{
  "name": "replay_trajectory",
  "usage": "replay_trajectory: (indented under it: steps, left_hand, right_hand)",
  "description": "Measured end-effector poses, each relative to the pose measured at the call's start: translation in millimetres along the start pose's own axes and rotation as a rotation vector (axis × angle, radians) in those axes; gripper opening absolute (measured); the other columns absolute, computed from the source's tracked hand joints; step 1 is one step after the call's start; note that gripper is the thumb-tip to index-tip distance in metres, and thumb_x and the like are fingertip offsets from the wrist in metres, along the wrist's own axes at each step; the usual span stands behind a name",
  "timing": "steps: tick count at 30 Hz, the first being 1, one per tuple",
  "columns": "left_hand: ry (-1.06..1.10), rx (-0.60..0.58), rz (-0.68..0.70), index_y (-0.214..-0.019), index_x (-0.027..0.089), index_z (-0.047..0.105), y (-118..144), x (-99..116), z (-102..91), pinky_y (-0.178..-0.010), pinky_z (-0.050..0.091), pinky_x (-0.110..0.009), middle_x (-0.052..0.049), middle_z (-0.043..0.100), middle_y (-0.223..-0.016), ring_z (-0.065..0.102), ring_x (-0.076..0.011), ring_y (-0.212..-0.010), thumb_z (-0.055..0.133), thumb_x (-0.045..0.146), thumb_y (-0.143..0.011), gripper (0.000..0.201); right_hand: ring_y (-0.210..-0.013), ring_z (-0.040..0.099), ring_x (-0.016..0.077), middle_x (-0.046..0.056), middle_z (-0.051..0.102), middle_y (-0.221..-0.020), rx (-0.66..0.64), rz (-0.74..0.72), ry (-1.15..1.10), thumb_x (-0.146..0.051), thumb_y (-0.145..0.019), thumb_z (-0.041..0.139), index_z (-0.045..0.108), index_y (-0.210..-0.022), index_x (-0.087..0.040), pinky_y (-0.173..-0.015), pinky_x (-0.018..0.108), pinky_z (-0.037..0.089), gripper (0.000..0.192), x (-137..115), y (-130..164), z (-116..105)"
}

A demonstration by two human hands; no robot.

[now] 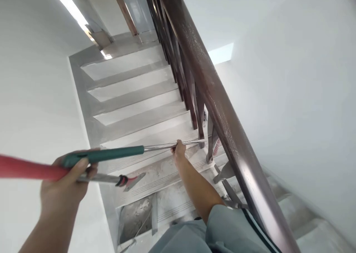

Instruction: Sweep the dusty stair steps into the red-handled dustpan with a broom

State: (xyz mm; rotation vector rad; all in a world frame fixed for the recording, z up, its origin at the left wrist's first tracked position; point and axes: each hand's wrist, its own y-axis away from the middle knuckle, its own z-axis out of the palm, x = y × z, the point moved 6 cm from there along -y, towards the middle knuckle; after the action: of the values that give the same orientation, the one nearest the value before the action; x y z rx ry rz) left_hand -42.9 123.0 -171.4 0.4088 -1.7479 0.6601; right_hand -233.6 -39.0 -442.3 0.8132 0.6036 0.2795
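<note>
My left hand [65, 179] gripped the long pole with red and green sleeves [105, 155]; my right hand [179, 151] pinched its bare steel shaft over the pale dusty stair steps [139, 105]. That light pinch might slip — the far end, beside the dark wooden banister [219, 108], could snag.

Green-gripped pole [105, 155] with thin metal shaft, lying near level across stairwell, far end at banister posts. Red handle [25, 168] beneath it, also near level. Short metal tool [111, 179], red-and-black collar, flat blade tip pointing right.
</note>
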Motion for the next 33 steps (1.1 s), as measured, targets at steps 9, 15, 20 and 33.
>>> replay_trajectory:
  steps: [9,15,20,33]
  left_hand:
    - [0.066,-0.078,-0.136,-0.075,0.016,0.062,-38.9,-34.4,103.1,-0.039,0.037,-0.021,0.004,0.056,-0.055,0.049,-0.0088,-0.046,0.088,0.031,-0.056,0.036]
    - [0.209,-0.050,-0.011,-0.077,0.016,0.057,-64.1,12.6,104.0,-0.039,0.040,-0.023,0.003,0.059,-0.060,0.056,-0.0130,-0.052,0.092,0.024,-0.048,0.046]
    - [0.207,-0.078,-0.064,-0.076,0.014,0.059,-94.1,11.2,110.3,-0.038,0.038,-0.021,0.002,0.060,-0.064,0.057,-0.0124,-0.055,0.092,0.024,-0.047,0.045]
    - [0.209,-0.179,-0.045,-0.072,0.015,0.061,-76.8,-3.5,145.5,-0.039,0.038,-0.021,0.000,0.061,-0.062,0.056,-0.0129,-0.057,0.091,0.023,-0.050,0.038]
  right_hand:
    - [-0.027,0.035,0.0075,-0.010,0.036,-0.034,0.161,-0.035,0.001,-0.014,-0.086,0.039,0.034,-0.062,-0.024,-0.028,0.018,0.022,0.027,-26.0,-56.1,-42.9]
    - [-0.032,0.042,0.0080,-0.008,0.041,-0.038,0.083,-0.056,-0.023,-0.022,-0.089,0.043,0.036,-0.064,-0.023,-0.030,0.017,0.028,0.026,-37.5,-52.3,3.7]
    - [-0.035,0.046,0.0092,-0.006,0.045,-0.041,0.097,-0.033,0.002,-0.024,-0.089,0.042,0.037,-0.066,-0.024,-0.031,0.017,0.031,0.024,-38.7,-63.8,16.5]
    - [-0.034,0.042,0.0069,-0.009,0.042,-0.041,0.017,-0.054,-0.108,-0.015,-0.086,0.041,0.035,-0.066,-0.023,-0.033,0.016,0.035,0.022,-52.7,-85.6,-3.9]
